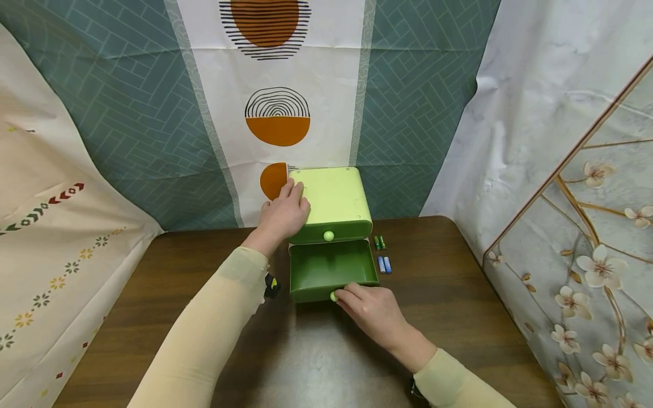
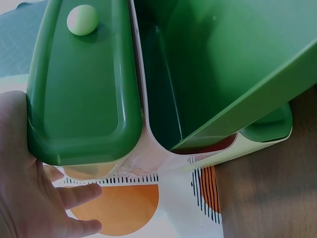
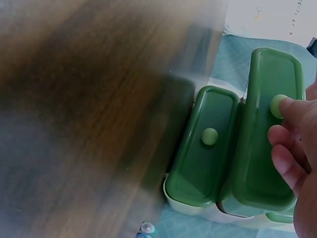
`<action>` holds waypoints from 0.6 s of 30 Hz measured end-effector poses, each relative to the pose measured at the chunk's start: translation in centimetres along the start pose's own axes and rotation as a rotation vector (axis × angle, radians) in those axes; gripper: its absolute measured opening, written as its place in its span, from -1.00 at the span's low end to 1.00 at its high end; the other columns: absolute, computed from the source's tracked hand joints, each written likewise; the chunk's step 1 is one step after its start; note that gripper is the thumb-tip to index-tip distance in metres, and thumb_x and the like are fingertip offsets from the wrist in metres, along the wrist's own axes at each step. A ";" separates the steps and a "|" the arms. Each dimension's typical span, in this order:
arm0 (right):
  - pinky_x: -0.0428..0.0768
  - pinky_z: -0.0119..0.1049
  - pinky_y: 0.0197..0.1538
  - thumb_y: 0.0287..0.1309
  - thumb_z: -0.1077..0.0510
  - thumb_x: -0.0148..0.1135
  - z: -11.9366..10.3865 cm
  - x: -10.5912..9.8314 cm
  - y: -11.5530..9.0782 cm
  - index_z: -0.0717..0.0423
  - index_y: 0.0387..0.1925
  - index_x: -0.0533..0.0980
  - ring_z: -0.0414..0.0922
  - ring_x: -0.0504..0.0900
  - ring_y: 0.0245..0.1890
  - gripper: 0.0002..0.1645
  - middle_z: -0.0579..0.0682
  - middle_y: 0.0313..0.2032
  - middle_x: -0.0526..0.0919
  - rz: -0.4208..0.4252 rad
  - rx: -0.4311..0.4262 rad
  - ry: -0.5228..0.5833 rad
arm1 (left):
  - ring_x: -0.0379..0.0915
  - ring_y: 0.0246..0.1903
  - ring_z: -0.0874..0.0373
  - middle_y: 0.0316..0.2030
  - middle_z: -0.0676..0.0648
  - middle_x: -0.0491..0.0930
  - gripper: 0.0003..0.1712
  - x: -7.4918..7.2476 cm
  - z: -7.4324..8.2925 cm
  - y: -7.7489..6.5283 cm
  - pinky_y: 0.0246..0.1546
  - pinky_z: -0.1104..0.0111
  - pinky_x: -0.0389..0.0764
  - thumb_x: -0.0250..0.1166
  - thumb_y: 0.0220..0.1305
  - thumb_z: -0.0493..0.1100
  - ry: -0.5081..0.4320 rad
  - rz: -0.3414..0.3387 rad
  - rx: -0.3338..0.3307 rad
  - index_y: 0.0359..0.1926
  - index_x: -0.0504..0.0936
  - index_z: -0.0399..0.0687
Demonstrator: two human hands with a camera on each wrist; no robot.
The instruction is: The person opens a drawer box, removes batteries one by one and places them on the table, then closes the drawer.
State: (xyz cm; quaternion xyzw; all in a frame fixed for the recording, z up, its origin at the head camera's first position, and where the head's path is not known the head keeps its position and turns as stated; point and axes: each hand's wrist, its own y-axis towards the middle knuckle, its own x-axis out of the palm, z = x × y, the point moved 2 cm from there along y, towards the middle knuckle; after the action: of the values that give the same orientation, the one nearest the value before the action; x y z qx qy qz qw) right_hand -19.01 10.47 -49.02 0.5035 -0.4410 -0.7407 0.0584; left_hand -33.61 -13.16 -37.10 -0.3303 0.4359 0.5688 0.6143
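Note:
A small drawer cabinet point(image 1: 334, 195) with a light-green top and dark-green drawer fronts stands on the table. Its middle drawer point(image 1: 331, 263) is pulled out, and no contents show inside. My right hand point(image 1: 374, 314) pinches that drawer's round light-green knob point(image 3: 277, 106) between thumb and fingers. At the cabinet's upper left edge rests my left hand point(image 1: 285, 212), its fingers spread along the side in the left wrist view. The top drawer point(image 2: 81, 94) is closed, with its own knob point(image 1: 329, 236). Below the pulled-out one, the bottom drawer point(image 3: 200, 158) is also closed.
Two green batteries point(image 1: 380, 242) and two blue-and-white batteries point(image 1: 384, 265) lie to the right of the cabinet. Behind it hangs a patterned cloth point(image 1: 413, 113). More cloth borders the brown wooden table point(image 1: 449, 294) on both sides.

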 end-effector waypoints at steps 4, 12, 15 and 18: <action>0.68 -0.35 -0.46 0.25 0.14 0.67 0.3 0.2 0.3 0.01 -0.08 0.80 -0.28 0.72 -0.49 -0.77 -0.19 -0.22 0.74 -0.018 0.015 -0.008 | 0.15 0.63 -0.31 0.80 -0.09 -0.20 -0.23 0.1 -0.1 0.0 0.58 -0.37 0.00 -0.32 0.75 0.14 -0.001 -0.001 -0.001 0.82 0.01 0.04; 0.65 -0.34 -0.49 0.23 0.14 0.69 0.9 0.6 1.2 0.01 -0.08 0.80 -0.27 0.69 -0.53 -0.75 -0.17 -0.24 0.72 -0.009 0.026 -0.002 | 0.15 0.64 -0.30 0.80 -0.07 -0.22 -0.21 0.2 -0.2 0.2 0.59 -0.36 0.00 -0.35 0.74 0.15 0.015 -0.010 -0.010 0.83 -0.01 0.07; 0.65 -0.33 -0.48 0.21 0.13 0.70 1.2 0.9 1.6 0.01 -0.08 0.80 -0.26 0.69 -0.53 -0.73 -0.16 -0.24 0.71 -0.011 0.035 -0.002 | 0.15 0.63 -0.31 0.80 -0.07 -0.22 -0.21 0.2 -0.2 0.3 0.59 -0.36 -0.01 -0.35 0.73 0.15 0.014 -0.013 -0.013 0.83 -0.01 0.07; 0.63 -0.31 -0.50 0.23 0.12 0.69 1.6 1.1 1.9 0.01 -0.08 0.79 -0.25 0.69 -0.53 -0.74 -0.15 -0.25 0.70 -0.025 0.047 -0.004 | 0.16 0.63 -0.32 0.80 -0.07 -0.22 -0.22 0.2 -0.2 0.3 0.59 -0.36 -0.01 -0.34 0.74 0.15 0.008 -0.009 -0.011 0.82 0.00 0.07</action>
State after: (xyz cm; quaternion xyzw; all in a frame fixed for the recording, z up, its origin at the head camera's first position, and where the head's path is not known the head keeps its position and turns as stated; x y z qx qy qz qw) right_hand -21.49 9.68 -48.28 0.5085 -0.4520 -0.7319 0.0364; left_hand -33.90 -13.19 -37.31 -0.3380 0.4336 0.5670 0.6134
